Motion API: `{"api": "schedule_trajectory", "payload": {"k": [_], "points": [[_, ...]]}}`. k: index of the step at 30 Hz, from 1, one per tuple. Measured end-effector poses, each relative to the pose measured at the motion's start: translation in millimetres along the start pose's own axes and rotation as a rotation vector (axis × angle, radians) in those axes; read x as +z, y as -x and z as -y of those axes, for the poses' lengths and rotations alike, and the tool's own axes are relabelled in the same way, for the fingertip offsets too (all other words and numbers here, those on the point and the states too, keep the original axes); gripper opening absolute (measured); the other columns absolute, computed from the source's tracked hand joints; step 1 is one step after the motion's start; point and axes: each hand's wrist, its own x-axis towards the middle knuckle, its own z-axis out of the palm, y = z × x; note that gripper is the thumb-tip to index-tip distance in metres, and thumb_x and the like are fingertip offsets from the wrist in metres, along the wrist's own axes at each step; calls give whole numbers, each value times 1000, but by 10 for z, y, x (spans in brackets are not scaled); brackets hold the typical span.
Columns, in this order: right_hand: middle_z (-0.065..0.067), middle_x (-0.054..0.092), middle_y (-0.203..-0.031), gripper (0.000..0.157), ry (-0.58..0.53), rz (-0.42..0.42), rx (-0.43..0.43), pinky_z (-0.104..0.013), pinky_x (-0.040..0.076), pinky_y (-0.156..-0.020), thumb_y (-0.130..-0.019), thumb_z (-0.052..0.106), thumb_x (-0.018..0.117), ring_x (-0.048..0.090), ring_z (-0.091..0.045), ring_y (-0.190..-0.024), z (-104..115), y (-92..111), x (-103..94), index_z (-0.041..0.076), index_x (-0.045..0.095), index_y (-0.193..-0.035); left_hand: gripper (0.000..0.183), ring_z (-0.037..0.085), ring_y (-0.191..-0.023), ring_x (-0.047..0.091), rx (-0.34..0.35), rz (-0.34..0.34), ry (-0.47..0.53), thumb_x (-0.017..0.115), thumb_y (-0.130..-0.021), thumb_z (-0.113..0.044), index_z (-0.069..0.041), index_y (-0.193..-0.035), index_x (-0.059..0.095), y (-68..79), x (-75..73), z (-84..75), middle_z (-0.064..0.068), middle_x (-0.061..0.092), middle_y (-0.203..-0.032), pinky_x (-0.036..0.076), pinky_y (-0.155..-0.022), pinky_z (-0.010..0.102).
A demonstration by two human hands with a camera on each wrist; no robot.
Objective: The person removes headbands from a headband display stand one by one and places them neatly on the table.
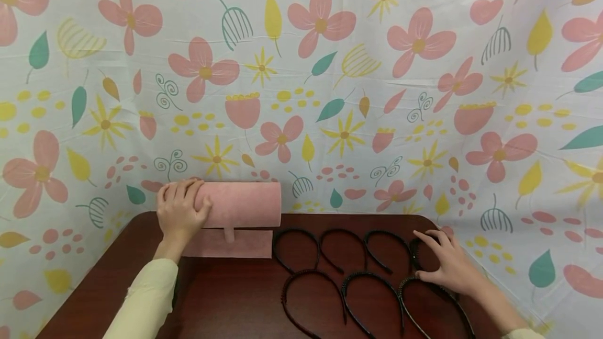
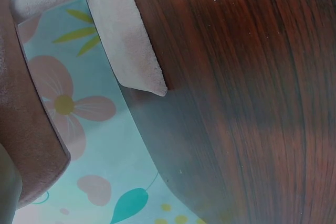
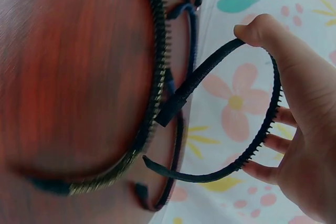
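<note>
A pink velvety headband stand [image 1: 247, 203] has a thick horizontal roll on a short post above a flat base [image 1: 254, 245]. My left hand [image 1: 181, 211] grips the left end of the roll, fingers over the top and thumb in front. In the left wrist view the roll [image 2: 31, 114] appears at the left edge. My right hand [image 1: 449, 260], at the table's right side, holds a dark headband [image 3: 207, 70] with a toothed edge. Thumb and fingers pinch its band, and its two ends point toward another headband with gold-coloured studs [image 3: 157, 51].
Several dark headbands lie in two rows on the brown wooden table [image 1: 226, 297], including one in the back row [image 1: 297, 230] beside the stand and one in front [image 1: 313, 271]. A flower-print cloth [image 1: 301, 93] hangs behind the table and along its sides.
</note>
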Motion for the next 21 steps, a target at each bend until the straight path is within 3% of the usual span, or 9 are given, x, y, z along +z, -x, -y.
{"api": "schedule_trajectory", "payload": {"k": [9,21], "points": [[-22,44,-137,85,17,112,94,-67,44,-71,-72,48,83,45,-54,-111,-205,203,-39,15,48,-142,48,40,-102,61,-1,5,5,47,-85,-43,-9,-106,74,4,-20,-4,12,71,-106,39,-100,58],[-29,47,-136,85,46,248,210,-62,45,-63,-75,55,77,48,-55,-108,-489,426,-56,9,50,-141,48,40,-102,62,5,-9,1,47,-85,-43,-9,-105,75,-4,-4,-5,13,72,-105,40,-99,58]]}}
